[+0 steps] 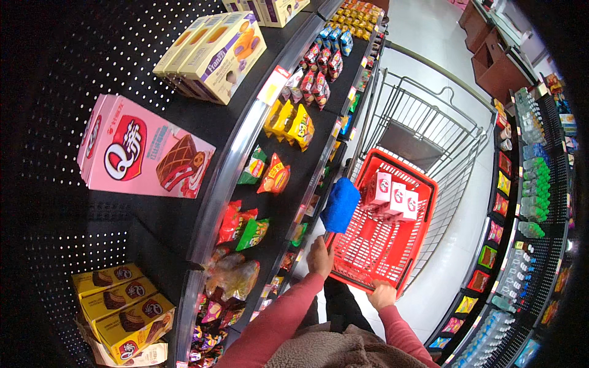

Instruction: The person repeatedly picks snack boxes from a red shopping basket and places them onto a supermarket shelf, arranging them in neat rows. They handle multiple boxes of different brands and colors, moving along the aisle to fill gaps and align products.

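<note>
My left hand (pixel 320 257) grips the handle of a blue duster (pixel 341 205), whose fluffy head points up beside the left rim of a red plastic basket (pixel 354 279). My right hand (pixel 383 295) is closed on the near rim of that basket. The basket rests on a wire shopping cart (pixel 453 221). Several pink-and-white snack boxes (pixel 398 198) stand together in its far part. To the left, a stack of pink cake boxes (pixel 147 152) stands on the black top shelf.
Black shelving with a clear front edge (pixel 230 165) runs along my left, holding snack bags (pixel 299 126), cream cookie boxes (pixel 221 55) and yellow cake boxes (pixel 129 313). Shelves of bottles (pixel 536 188) line the right, past a pale floor (pixel 464 257). A brown counter (pixel 497 60) stands far ahead.
</note>
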`<action>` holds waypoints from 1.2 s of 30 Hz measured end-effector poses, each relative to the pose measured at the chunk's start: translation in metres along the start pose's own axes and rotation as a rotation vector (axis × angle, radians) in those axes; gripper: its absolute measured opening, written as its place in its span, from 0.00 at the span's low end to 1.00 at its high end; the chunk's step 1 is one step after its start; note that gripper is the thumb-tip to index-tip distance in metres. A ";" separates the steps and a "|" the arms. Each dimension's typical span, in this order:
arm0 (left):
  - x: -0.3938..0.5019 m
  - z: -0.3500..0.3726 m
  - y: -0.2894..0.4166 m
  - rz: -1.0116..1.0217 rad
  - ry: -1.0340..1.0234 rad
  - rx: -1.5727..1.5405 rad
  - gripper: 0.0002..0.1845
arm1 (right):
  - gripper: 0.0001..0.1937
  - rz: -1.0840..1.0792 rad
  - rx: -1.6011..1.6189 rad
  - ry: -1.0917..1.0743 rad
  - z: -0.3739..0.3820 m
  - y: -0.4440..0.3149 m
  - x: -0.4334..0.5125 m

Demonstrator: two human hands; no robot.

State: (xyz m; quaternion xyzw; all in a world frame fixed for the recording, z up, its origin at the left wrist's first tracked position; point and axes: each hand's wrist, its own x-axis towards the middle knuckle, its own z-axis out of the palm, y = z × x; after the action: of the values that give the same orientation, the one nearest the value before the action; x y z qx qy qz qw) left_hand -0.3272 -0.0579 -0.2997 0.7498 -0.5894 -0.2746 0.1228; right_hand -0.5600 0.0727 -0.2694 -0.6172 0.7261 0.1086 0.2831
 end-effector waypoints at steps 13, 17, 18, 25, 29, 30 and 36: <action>0.028 -0.004 0.023 0.006 -0.035 0.023 0.21 | 0.17 0.016 0.001 -0.079 -0.039 0.001 0.027; 0.032 -0.001 0.026 -0.041 -0.065 0.002 0.21 | 0.15 -0.002 0.005 -0.051 -0.041 0.002 0.030; 0.032 -0.001 0.026 -0.046 -0.075 -0.011 0.20 | 0.15 0.014 -0.004 -0.055 -0.042 0.002 0.031; 0.034 -0.001 0.022 -0.067 -0.130 -0.073 0.18 | 0.16 0.066 -0.009 -0.143 -0.045 -0.003 0.033; 0.038 0.001 0.024 -0.062 -0.089 -0.082 0.20 | 0.17 0.066 -0.018 -0.146 -0.048 -0.003 0.036; 0.038 0.001 0.024 -0.070 -0.088 -0.077 0.20 | 0.17 0.047 -0.032 -0.135 -0.047 -0.003 0.037; 0.038 -0.001 0.023 -0.049 -0.084 -0.112 0.22 | 0.20 -0.009 0.046 -0.159 -0.042 0.004 0.036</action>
State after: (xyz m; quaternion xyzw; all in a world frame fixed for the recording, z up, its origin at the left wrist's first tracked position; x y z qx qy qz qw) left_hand -0.3390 -0.1003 -0.2971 0.7437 -0.5594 -0.3412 0.1328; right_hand -0.5786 0.0223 -0.2553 -0.6031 0.7010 0.1393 0.3542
